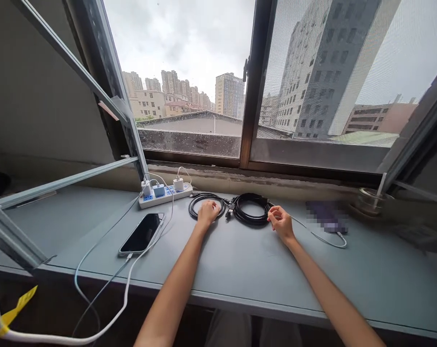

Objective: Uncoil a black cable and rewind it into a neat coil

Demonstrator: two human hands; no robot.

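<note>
Two coils of black cable lie side by side on the grey desk (240, 270). Over the right part of the thinner coil (195, 210) is my left hand (208, 212), its fingers curled in; whether they grip the cable is hidden. My right hand (281, 223) is at the right edge of the thicker coil (243, 219), fingers bent and drawn together. What those fingers hold, if anything, cannot be made out. Dark plug ends (229, 213) rest between the coils. A thin white cable (314, 232) runs from behind my right hand toward a blurred purple item (327, 217).
A white power strip (166, 193) with chargers plugged in stands by the window wall. Left of my left arm lies a phone (142, 234) on a cable. White cords (126, 294) hang over the desk's front edge. A metal frame (126, 106) rises at left; a glass jar (371, 200) sits at right.
</note>
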